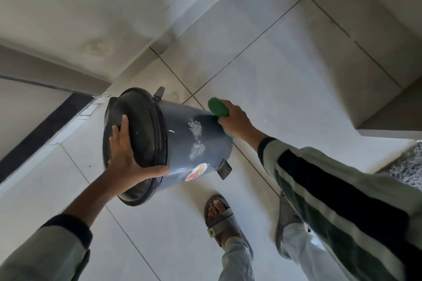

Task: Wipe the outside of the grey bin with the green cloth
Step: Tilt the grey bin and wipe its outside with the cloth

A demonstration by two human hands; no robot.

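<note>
The grey bin is tipped toward me on the tiled floor, its black lid shut and facing me. White foamy smears and a colourful sticker mark its side. My left hand lies flat on the lid, fingers spread, thumb hooked over the rim. My right hand grips the green cloth and presses it on the bin's wall near the base.
A black foot pedal juts from the bin's lower side. My sandalled feet stand just below the bin. A wall and a dark door frame lie to the left, a step edge to the right.
</note>
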